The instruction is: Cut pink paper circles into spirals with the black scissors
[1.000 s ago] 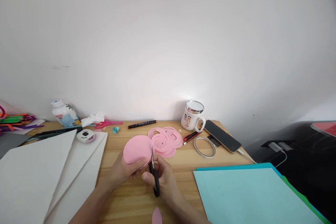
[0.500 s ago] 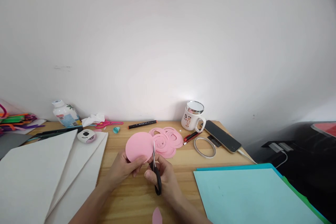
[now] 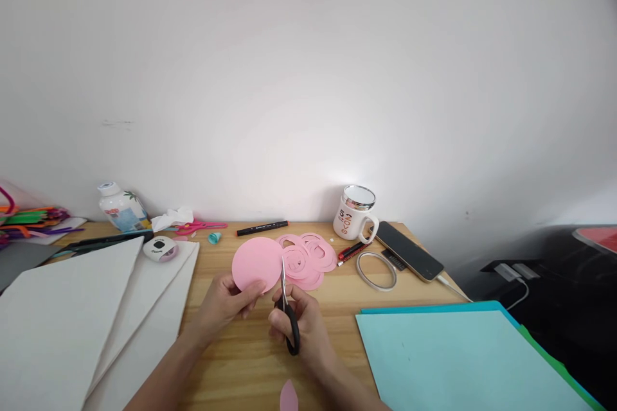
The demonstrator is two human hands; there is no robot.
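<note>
My left hand (image 3: 229, 304) pinches the lower edge of a round pink paper disc (image 3: 256, 263), thumb on its face. In my right hand (image 3: 303, 321) is a pair of black-handled scissors (image 3: 291, 324), blades pointing up along the disc's right edge. Whether the blades touch the paper I cannot tell. Behind them lies an overlapping pile of pink paper cutouts (image 3: 321, 255), some ring-shaped. A pink petal-shaped piece (image 3: 289, 396) lies on the wooden table near the bottom of the view.
White boards (image 3: 62, 314) lie at left, light-blue sheets (image 3: 448, 353) at right. Along the back are a white bottle (image 3: 124, 209), pink scissors (image 3: 200, 226), a black marker (image 3: 263, 228), a mug (image 3: 354, 215), a tape roll (image 3: 376, 271) and a phone (image 3: 409, 252).
The disc and my left hand have moved slightly up. The scissors have shifted a little to the right, still in my right hand.
</note>
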